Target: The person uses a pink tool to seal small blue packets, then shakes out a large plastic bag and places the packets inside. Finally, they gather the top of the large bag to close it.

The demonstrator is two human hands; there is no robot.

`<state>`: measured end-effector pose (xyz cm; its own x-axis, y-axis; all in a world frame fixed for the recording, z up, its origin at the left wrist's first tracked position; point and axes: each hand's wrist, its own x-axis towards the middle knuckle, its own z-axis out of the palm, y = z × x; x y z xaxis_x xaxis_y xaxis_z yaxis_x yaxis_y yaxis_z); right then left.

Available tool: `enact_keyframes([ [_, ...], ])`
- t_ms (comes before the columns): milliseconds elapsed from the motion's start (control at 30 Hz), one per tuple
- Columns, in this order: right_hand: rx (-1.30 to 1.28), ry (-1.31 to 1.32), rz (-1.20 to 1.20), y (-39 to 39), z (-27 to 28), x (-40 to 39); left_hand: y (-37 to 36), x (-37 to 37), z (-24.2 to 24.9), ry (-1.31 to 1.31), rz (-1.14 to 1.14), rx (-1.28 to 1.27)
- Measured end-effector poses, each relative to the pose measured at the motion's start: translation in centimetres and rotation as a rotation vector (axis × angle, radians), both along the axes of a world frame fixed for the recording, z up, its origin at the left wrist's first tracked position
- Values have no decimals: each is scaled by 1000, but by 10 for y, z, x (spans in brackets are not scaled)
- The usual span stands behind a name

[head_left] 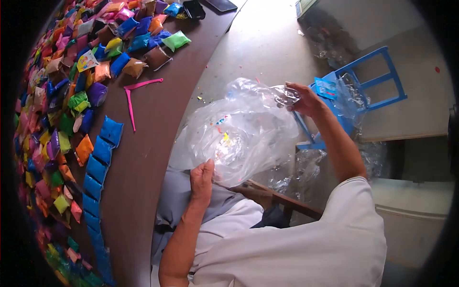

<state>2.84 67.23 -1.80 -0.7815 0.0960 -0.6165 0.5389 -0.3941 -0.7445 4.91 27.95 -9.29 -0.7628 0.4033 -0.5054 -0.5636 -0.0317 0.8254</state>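
A large clear plastic bag [258,126] is spread over my lap, beside the table edge. My left hand [202,182] is closed on its near edge, thumb on top. At the far right side of the bag, my right hand [305,99] pinches the gathered rim, with fingers curled round the film. Small yellow bits [226,138] and some blue and red specks show through the crumpled plastic.
Many colourful small packets [95,71] pile along the left of the brown table [138,177]. A strip of joined blue packets [93,177] and a pink V-shaped plastic piece [128,98] lie nearer. A blue chair [377,91] holds clear plastic and a blue packet [325,88]. Clear wrap [311,172] litters the floor.
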Motion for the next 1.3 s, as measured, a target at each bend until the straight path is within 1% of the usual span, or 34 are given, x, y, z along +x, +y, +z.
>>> enact_keyframes([
  [67, -89, 91, -53, -3, 13, 2, -3, 5, -14, -30, -9, 45],
  [100, -39, 137, -123, -14, 24, 3, -8, 6, -17, -11, -33, 46],
  [200, -43, 240, -70, -18, 42, -6, -21, 7, -18, 46, -87, 40],
  [233, -130, 294, -11, -23, 53, -11, -24, 7, -13, 66, -92, 32],
  [333, -115, 408, -107, -42, 77, -22, -34, 7, -15, 75, -75, 73],
  [367, -26, 399, -191, -49, 82, -25, -37, 9, -17, 66, -66, 99],
  [467, -81, 432, -83, -56, 93, -30, -44, 12, -17, 15, -14, 191],
  [567, 23, 355, -150, -80, 108, -26, -49, 16, -19, 5, 10, 216],
  [667, 27, 322, -25, -80, 114, -20, -54, 18, -21, -5, 15, 233],
  [767, -13, 404, 20, -88, 124, -11, -56, 18, -21, -30, 28, 237],
  [867, -124, 381, 109, -79, 120, -9, -54, 18, -26, -47, 43, 271],
  [967, -84, 384, -26, -86, 119, -2, -54, 19, -23, -58, 38, 251],
  [1067, -1, 387, 39, -92, 125, 1, -53, 19, -14, -76, 32, 234],
  [1133, 97, 513, 47, -112, 139, 10, -53, 20, -17, -57, 3, 219],
  [1233, 403, 752, -14, -141, 146, 26, -55, 21, -16, 19, -54, 158],
  [1300, 389, 696, -60, -144, 152, 27, -57, 22, -14, 92, -79, 99],
])
